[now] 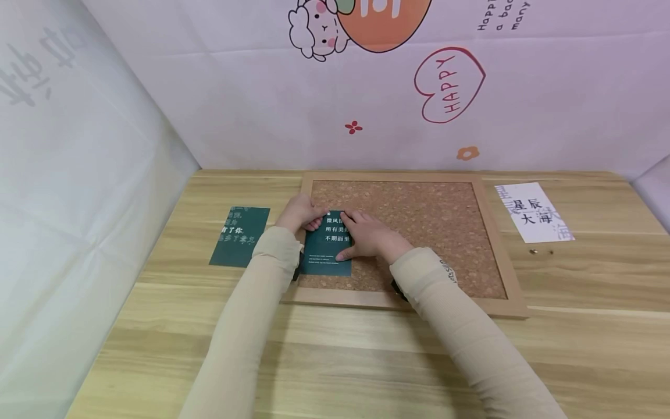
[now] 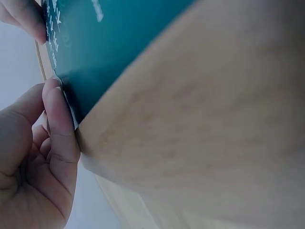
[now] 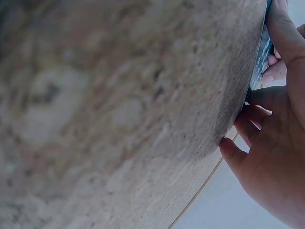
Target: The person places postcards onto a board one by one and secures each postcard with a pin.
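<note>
- Green card is lying on corkboard
- my left hand is touching it, whether pinching I can't tell
- my right hand is resting there, fingers apart

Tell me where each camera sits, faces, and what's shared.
Head: on the head, facing forward and down at the wood-framed rectangular cork board; left hand, right hand, beige sleeves show.
Left wrist: worn there, facing the board and a dark-green rectangular printed card; left hand, right fingers show.
Right wrist: worn there, facing the board's cork; right hand, left fingers show.
Both wrist views share the card.
</note>
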